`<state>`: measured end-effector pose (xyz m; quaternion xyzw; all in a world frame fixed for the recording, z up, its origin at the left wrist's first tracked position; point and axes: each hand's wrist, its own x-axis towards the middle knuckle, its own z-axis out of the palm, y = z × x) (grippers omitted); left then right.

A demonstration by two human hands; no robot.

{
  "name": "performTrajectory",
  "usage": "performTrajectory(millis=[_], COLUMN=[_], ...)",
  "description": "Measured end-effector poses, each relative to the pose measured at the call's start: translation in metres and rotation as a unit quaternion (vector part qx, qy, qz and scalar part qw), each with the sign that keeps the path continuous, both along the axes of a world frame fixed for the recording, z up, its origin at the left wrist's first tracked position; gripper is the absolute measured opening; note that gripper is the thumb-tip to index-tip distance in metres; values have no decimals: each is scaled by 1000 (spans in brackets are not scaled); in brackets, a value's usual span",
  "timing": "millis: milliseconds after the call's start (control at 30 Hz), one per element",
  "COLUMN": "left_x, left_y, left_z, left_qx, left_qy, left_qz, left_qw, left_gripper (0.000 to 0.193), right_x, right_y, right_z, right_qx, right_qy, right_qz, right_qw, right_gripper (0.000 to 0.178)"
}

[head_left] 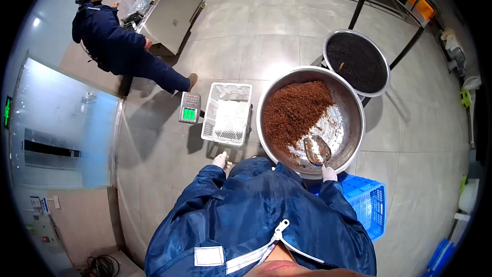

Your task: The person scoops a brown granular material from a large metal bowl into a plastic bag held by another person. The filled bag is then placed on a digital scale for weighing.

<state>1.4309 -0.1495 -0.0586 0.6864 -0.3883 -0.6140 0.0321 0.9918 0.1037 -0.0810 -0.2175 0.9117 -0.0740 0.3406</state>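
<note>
My right hand [329, 173], in a pale glove, grips a metal scoop [317, 150] at the near rim of a wide steel basin [353, 146]. Inside the basin, reddish-brown crumbly material [294, 110] is heaped toward the far left, and the scoop's bowl lies at its near edge with bits on it. My left hand [222, 160], also gloved, is just short of a white plastic basket [227, 88]; it holds nothing I can see, and its fingers look slightly apart. The basket has a white lining or sheet at its bottom.
Left of the basket is a scale display [189, 107] with a green screen. A second basin [386, 79] with black granular material stands beyond the first. A blue crate [376, 210] sits by my right arm. Another person [110, 36] stands at a steel cabinet [171, 18].
</note>
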Motion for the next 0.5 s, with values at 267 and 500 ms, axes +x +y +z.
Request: performTrajectory(millis=[267,500], left_x=[-23,-33], left_y=[3,-1], left_z=[5,12], left_qx=[24,15], left_qy=[35,59], left_qz=[18,-11], left_qw=[999,998], left_gripper=[44,45], right_x=[7,5], right_y=[-7,1], right_z=[-5,-6], right_qx=[-23,18], right_qy=[8,-36], right_qz=[12,-18], right_qw=[1000,999], right_gripper=[42,43])
